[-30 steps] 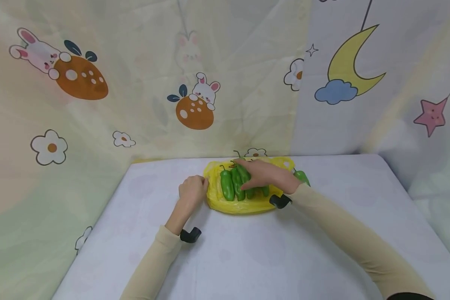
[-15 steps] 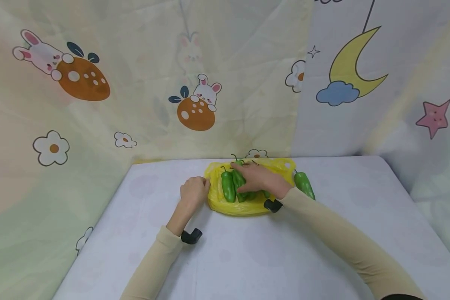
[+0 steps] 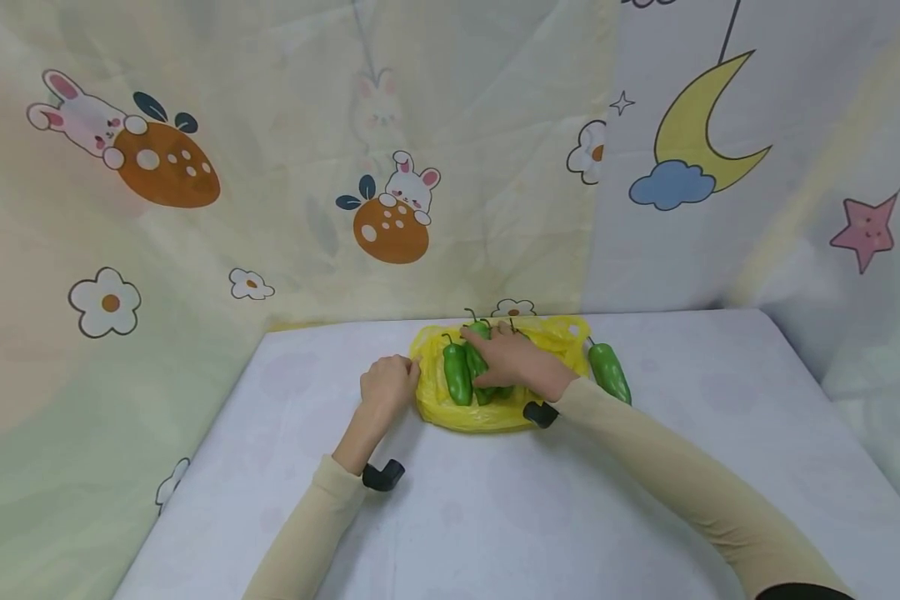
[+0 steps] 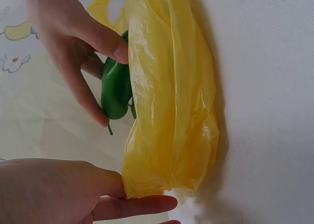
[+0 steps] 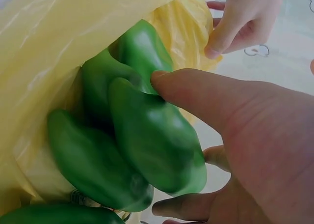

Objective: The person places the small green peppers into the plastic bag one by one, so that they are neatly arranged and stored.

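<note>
A yellow plastic bag lies on the table, its mouth spread around several green peppers. My left hand pinches the bag's left edge between thumb and fingers, as the left wrist view shows at the bag's corner. Over the peppers, my right hand has its thumb on one side of a green pepper and its fingers around the other side. More peppers lie against that one in the right wrist view, partly covered by the bag. From the head view, the right hand hides some of them.
One more green pepper lies on the table outside the bag, to its right. Behind the table hangs a printed cloth with rabbits, flowers and a moon. The bag reaches close to the table's back edge.
My right hand has shifted slightly left and settled among the peppers, leaving the pepper outside the bag more exposed. The left hand stays at the bag's edge.
</note>
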A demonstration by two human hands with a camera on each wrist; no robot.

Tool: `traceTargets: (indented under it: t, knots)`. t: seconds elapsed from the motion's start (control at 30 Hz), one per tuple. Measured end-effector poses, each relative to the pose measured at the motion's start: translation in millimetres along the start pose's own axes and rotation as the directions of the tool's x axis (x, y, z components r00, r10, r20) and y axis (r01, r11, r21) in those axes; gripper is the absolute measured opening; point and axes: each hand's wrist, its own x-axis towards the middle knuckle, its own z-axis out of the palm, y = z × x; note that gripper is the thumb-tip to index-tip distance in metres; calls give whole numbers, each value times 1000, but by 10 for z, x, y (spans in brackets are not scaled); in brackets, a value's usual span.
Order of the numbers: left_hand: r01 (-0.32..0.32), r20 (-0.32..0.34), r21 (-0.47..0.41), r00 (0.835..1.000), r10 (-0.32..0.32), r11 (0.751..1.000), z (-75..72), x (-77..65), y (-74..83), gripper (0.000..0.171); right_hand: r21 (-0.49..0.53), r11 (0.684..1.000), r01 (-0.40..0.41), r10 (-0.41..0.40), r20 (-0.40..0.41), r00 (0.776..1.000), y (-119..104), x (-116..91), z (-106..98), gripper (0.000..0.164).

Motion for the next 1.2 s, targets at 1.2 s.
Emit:
traceTargets:
  t: [1.2]
  knots:
    - [-16,-29,5,999,16,1000,-5,-6,21,47,72,994,78,-78,-7,997,115,-221,-265,90]
